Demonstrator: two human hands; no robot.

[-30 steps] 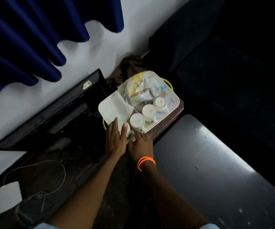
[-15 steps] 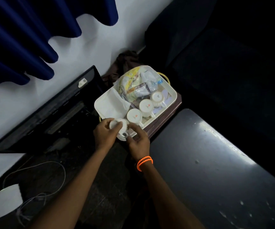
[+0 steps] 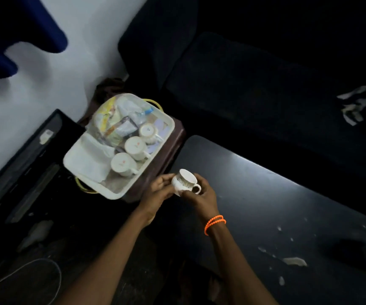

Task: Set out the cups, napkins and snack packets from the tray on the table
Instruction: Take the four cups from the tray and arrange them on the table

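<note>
A person's two bare hands hold a small white teacup (image 3: 185,182) in the air at the near left corner of a dark table (image 3: 276,205), seen from a head-worn camera in a dimly lit room. At far left, blue curtain folds (image 3: 12,29) hang against a white wall (image 3: 78,51), with a flat black panel (image 3: 23,164) leaning below them and a pale cable (image 3: 34,264) looped on the dark floor. Next comes the white plastic tray (image 3: 169,126), resting on a dark brown stand (image 3: 169,155) just beside the table's left end; it carries folded white napkins (image 3: 89,157) on its left side, a clear bag of snack packets (image 3: 116,119) at its far end, and three white cups turned upside down in a diagonal row: the nearest cup (image 3: 122,165), the middle cup (image 3: 136,147) and the farthest cup (image 3: 148,132). The left hand (image 3: 159,191) steadies the lifted teacup's left side with its fingers curled against the wall of the cup. The right hand (image 3: 202,194), an orange beaded bracelet (image 3: 214,223) on its wrist, has its grip closed on the cup's right side, near the handle, which points toward the camera. The cup tilts with its mouth up and away, clear of the tray and above the table edge. At right, a dark sofa (image 3: 254,95) stands behind the table, with crumpled pale material (image 3: 358,104) on its seat; pale flecks (image 3: 294,261) mark the table's near surface.
</note>
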